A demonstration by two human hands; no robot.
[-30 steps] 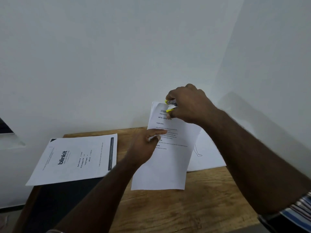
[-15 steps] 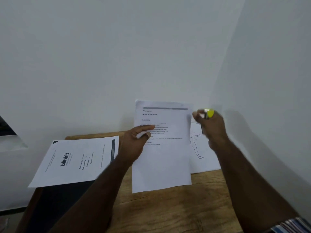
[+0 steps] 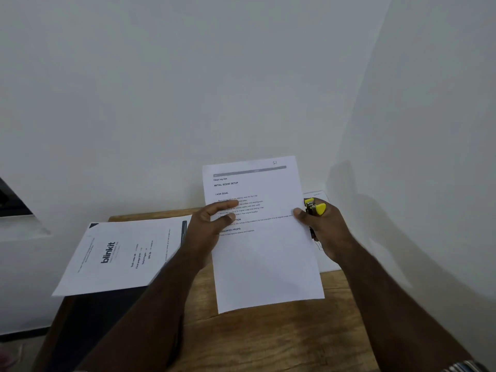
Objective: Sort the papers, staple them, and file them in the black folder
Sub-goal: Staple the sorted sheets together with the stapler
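A printed white paper set (image 3: 265,253) headed "Clean toy mat" is held upright over the wooden table (image 3: 268,336). My left hand (image 3: 206,232) grips its left edge, thumb and fingers across the text. My right hand (image 3: 326,229) holds a small yellow stapler (image 3: 315,208) and its thumb touches the set's right edge. A "blinkit" sheet (image 3: 120,259) lies at the left, partly on the black folder (image 3: 94,323). Another sheet (image 3: 323,251) lies behind my right hand, mostly hidden.
White walls meet in a corner right behind the table. The black folder overhangs the table's left side. A dark object (image 3: 10,200) sits on a ledge at the far left edge.
My right hand drew the stapler off the set's top left corner and swung right, then came to the right edge. My left hand turned the set square to me.
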